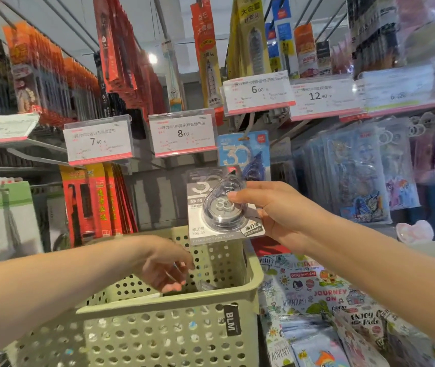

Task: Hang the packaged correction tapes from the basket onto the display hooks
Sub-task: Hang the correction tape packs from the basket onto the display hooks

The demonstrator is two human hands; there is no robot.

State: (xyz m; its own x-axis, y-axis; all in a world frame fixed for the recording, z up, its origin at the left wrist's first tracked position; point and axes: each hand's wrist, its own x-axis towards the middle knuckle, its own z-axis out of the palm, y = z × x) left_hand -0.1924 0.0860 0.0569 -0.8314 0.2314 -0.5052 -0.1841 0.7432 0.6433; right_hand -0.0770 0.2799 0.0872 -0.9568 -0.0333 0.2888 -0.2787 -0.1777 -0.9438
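My right hand (277, 210) pinches a grey packaged correction tape (211, 207) by its right side and holds it upright above the green perforated basket (163, 308). Just behind it a blue packaged correction tape (240, 154) hangs on a display hook under the 6.00 price tag (257, 92). My left hand (166, 266) reaches down into the basket with its fingers curled; blur hides whether they hold a package there.
Price tags reading 7.90 (98, 141) and 8.00 (183, 133) sit on hooks to the left. Red and orange pen packs (97, 200) hang at left, clear sticker packs (354, 176) at right. Printed notebooks (317, 300) lie to the right of the basket.
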